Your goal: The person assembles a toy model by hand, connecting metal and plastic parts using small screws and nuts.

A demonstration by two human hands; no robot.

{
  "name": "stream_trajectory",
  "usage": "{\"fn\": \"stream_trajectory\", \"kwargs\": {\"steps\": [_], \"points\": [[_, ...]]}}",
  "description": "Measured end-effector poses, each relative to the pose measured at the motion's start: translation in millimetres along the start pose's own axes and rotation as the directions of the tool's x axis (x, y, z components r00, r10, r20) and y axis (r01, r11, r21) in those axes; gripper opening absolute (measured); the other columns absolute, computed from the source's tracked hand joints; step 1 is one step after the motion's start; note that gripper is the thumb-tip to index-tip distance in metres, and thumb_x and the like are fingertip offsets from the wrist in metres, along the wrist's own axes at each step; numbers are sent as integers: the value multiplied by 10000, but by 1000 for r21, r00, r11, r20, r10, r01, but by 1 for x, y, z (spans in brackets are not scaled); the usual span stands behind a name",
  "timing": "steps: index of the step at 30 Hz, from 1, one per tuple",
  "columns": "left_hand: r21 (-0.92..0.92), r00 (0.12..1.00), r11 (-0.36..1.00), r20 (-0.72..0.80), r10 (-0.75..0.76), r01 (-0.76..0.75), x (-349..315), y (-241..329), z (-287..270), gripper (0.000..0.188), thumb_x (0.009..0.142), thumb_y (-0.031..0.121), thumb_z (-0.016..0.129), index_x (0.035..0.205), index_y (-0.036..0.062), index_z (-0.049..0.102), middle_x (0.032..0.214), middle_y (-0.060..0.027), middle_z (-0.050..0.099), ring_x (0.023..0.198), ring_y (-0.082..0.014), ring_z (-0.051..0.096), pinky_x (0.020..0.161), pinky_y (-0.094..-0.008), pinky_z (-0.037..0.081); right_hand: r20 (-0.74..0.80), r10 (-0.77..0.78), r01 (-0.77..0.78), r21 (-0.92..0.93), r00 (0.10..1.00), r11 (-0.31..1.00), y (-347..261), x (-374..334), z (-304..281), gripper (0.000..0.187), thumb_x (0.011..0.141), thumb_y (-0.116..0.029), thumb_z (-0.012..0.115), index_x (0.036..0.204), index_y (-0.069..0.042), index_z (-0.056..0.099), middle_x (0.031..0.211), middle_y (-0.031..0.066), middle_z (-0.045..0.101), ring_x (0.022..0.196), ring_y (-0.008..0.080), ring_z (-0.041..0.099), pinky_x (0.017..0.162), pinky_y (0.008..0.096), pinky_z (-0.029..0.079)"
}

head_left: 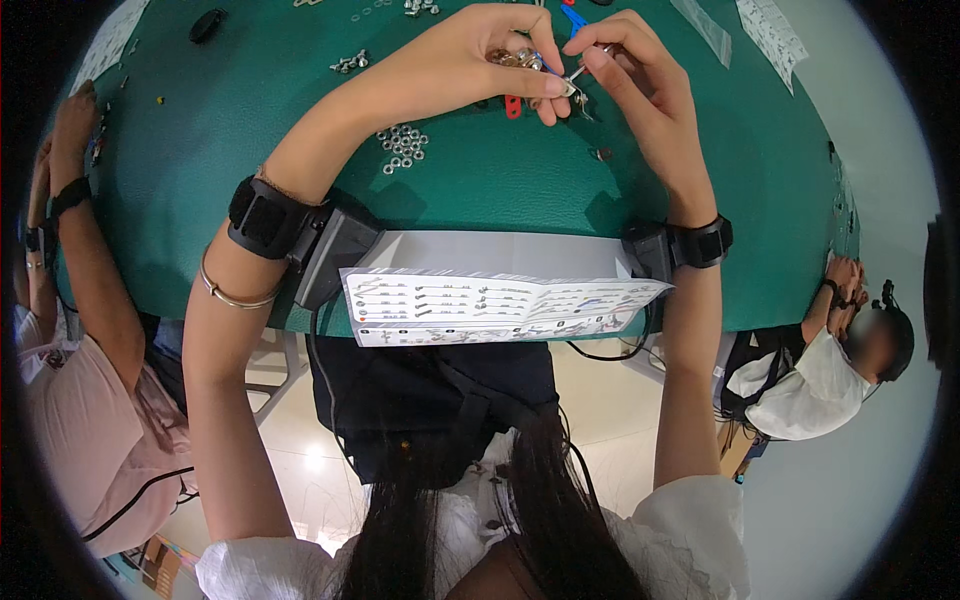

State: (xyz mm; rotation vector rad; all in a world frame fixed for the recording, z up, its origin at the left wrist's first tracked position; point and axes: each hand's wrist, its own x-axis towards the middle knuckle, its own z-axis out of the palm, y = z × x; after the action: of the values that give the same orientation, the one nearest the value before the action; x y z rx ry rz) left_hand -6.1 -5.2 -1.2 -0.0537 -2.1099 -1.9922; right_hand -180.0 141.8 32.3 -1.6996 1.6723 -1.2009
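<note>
1. Left hand [478, 62]: thumb and fingertips pressed together, pinching a small silvery part [572, 89]; more loose metal pieces [517, 58] sit in the curled fingers. Exact shape too small to tell.
2. Right hand [655, 95]: thumb and forefinger pinch a thin metal rod [577, 73], slanted, its lower end at the left fingertips. Whether rod and part are joined, can't tell.
3. Both held things are above the far half of the green table [480, 195], between the hands.
4. Risk: the rod could slip or skew, likely cause a tip-only pinch on something so thin. Left-hand pieces could spill, since the same fingers both pinch and store. Anything dropped might roll off among the loose hardware.
5. Just by the left hand: a red holed strip [513, 107], lying or held, unclear. Beyond the fingertips, a blue piece [574, 19].
6. Containers: clear plastic bag [705, 33] on the table, right of the right hand; contents can't be made out. Nuts [403, 147] and screws [350, 63] lie in loose piles straight on the table, so a bump from the left forearm might scatter them.
7. Nearer the body: folded printed sheet [500, 300] between the forearms; black wrist devices [268, 218] on both arms.
</note>
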Motion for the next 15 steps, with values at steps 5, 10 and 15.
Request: {"fn": "stream_trajectory", "kwargs": {"steps": [5, 10, 15], "points": [[15, 999, 999, -16, -47, 47, 1, 3, 1, 182, 1002, 245, 651, 959, 87, 570, 941, -85, 744, 854, -120, 718, 699, -229, 514, -1, -8, 8, -28, 1000, 1000, -1, 0, -2, 151, 1020, -144, 604, 1049, -9, 664, 947, 29, 502, 839, 101, 496, 731, 234, 400], [16, 1000, 1000, 4, 13, -13, 1, -2, 0, 172, 1003, 225, 649, 962, 77, 572, 935, -106, 745, 812, -116, 711, 717, -238, 517, 14, -60, 61, -89, 998, 994, -2, 1, -2, 140, 1011, -126, 604, 1039, -3, 664, 949, 42, 522, 857, 119, 505, 740, 244, 409], [-23, 1000, 1000, -12, 9, -9, 1, -5, 0, 157, 1001, 206, 648, 968, 71, 574, 927, -121, 749, 728, -99, 679, 701, -232, 506, 22, -31, 32, -48, 999, 998, -1, 0, -1, 144, 1015, -125, 597, 1042, 1, 661, 960, 45, 526, 860, 119, 511, 749, 245, 417]]}}
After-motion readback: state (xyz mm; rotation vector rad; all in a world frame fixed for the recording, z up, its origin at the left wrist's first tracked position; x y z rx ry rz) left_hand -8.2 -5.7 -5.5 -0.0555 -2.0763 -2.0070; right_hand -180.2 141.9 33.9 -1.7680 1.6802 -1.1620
